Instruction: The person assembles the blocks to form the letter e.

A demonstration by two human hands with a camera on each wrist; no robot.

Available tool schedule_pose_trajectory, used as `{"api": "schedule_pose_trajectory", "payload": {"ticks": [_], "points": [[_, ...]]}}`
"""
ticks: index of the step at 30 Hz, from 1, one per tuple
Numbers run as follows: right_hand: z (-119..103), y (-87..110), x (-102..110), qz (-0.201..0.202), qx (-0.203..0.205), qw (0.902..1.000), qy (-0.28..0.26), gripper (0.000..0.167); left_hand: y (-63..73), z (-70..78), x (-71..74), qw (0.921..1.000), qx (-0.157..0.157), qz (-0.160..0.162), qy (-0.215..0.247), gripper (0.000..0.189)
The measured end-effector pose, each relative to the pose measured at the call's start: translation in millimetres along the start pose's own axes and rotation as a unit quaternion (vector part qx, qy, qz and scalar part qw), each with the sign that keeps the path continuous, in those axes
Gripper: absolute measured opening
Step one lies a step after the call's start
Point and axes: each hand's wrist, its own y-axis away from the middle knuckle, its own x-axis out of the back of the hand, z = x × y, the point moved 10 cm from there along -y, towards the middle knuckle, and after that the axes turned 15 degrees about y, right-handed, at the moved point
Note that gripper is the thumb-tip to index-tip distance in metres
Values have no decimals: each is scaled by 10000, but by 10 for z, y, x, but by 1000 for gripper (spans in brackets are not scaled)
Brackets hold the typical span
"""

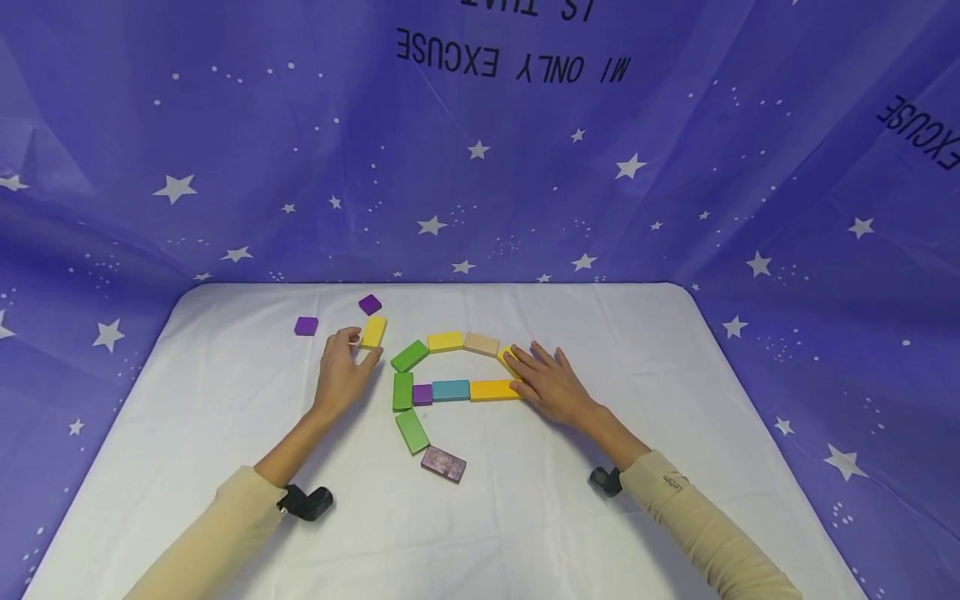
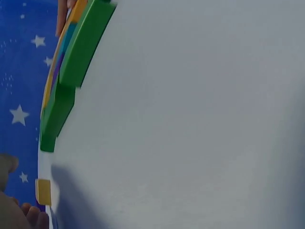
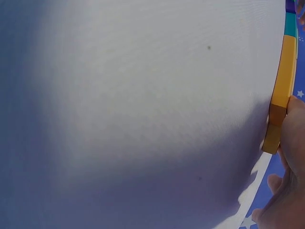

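My left hand reaches beside a loose yellow block, thumb and fingers spread apart around its near end. In the left wrist view this yellow block lies just past the fingertips. My right hand lies with extended fingers over the right end of a block outline, touching a yellow block it partly covers. Its thumb is at the end of a long orange-yellow block. That bar continues left with a blue block and a small purple block.
The curve continues with a tan block, a yellow block, green blocks and a mottled purple block at the lower end. Two purple pieces lie at the back left. A starry blue curtain borders the white table.
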Motion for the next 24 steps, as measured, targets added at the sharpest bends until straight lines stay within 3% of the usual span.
{"api": "schedule_pose_trajectory", "payload": {"ticks": [4, 9, 18, 24], "points": [[2, 8, 8, 21, -13, 10000, -7, 56, -187, -120, -48, 9995, 221, -79, -227, 60], [2, 9, 11, 27, -7, 10000, -28, 56, -290, -197, -96, 9978, 323, -115, -560, 54], [4, 3, 9, 103, 16, 9999, 35, 56, -310, -196, -72, 9967, 373, -21, -726, 47], [-1, 1, 17, 146, 71, 9998, 75, 55, -247, -49, -44, 9967, 77, -81, -806, 44]]}}
